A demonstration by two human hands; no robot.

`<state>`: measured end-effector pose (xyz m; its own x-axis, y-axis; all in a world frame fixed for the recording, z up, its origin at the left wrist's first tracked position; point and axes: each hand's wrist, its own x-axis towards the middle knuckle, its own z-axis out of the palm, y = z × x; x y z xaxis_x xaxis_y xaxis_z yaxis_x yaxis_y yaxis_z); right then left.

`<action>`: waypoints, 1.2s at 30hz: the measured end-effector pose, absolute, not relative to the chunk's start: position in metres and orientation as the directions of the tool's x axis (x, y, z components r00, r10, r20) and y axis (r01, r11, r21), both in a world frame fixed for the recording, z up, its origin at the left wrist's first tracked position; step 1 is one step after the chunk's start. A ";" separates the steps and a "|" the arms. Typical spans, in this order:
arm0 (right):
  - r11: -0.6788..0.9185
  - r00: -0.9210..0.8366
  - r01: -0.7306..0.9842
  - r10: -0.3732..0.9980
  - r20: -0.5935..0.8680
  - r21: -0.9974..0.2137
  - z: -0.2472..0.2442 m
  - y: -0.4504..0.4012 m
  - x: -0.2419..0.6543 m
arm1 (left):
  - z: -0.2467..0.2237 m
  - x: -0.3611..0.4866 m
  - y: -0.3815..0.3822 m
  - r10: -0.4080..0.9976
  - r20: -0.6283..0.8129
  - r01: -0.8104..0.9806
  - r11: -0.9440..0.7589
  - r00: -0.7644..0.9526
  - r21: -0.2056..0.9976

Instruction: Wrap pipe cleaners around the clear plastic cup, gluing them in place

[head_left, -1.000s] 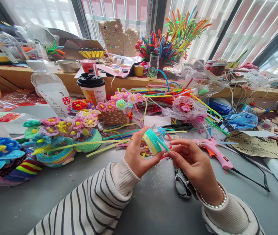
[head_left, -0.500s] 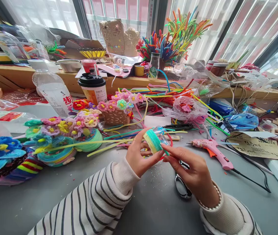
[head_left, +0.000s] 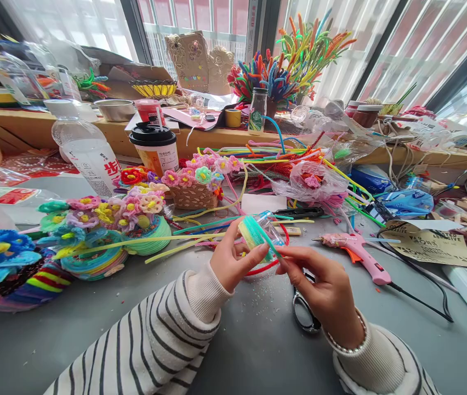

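Note:
My left hand [head_left: 229, 260] is closed around a small clear plastic cup [head_left: 270, 224] tilted on its side. Yellow and teal pipe cleaner wraps part of its wall in a fuzzy band [head_left: 251, 231]. From that band a teal strand [head_left: 272, 248] runs to my right hand [head_left: 327, 293], whose thumb and fingertips pinch it. A red pipe cleaner [head_left: 265, 268] curves beneath and beside the cup. Scissors with dark handles [head_left: 306, 312] lie partly hidden under my right hand.
A pink glue gun [head_left: 364, 253] with its cord lies to the right. Pipe-cleaner flower pots [head_left: 151, 235] stand left, near a water bottle [head_left: 89, 151] and a lidded drink cup [head_left: 154, 148]. Loose pipe cleaners [head_left: 254, 164] and a black cutter [head_left: 299, 212] lie behind my hands.
The cup has turned slightly in my left hand. The teal strand between it and my right fingers now shows longer and straighter, and my right hand has shifted a little.

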<state>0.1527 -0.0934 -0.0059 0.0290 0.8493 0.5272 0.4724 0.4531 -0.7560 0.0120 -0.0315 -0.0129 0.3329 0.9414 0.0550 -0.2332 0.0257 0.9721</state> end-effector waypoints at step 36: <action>0.610 -0.185 0.697 0.661 0.727 -0.378 -0.008 -0.092 0.154 | -0.013 0.010 -0.029 0.913 -0.041 -0.256 0.156 0.407 0.954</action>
